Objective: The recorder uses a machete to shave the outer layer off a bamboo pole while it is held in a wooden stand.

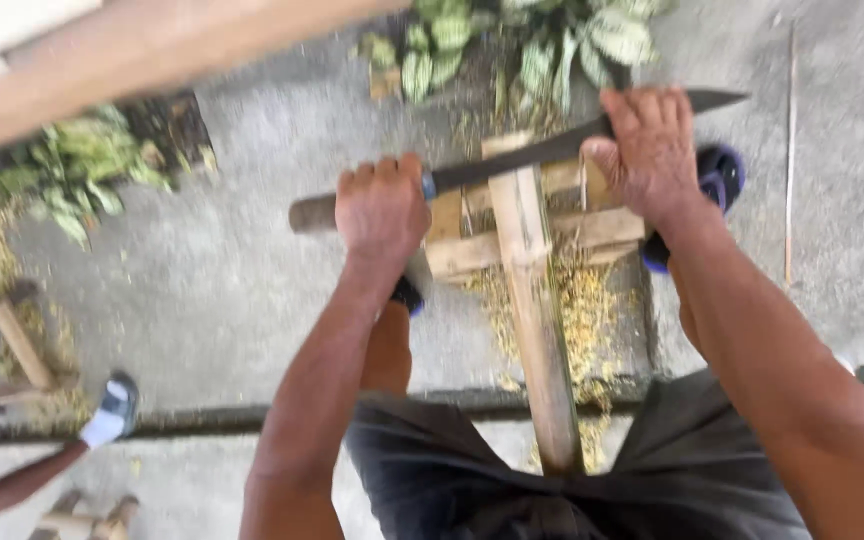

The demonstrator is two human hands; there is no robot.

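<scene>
Two wooden crosspieces and scattered shavings lie under the bamboo pole; across it rests a long blade, left hand clamped on its handle, right hand gripping its far end.

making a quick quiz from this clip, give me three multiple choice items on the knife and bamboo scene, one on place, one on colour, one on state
1. Where does the long knife lie?
A. across the bamboo pole
B. on the ground
C. in the plants

2. What colour are the shavings under the wooden frame?
A. blue
B. yellowish
C. black

3. How is the knife held?
A. one hand only
B. not held
C. left hand on the handle, right hand on the blade near its tip

Answers:
1 A, the blade crosses the pole's top end.
2 B, pale yellow bits cover the concrete.
3 C, both hands close on it.
</scene>
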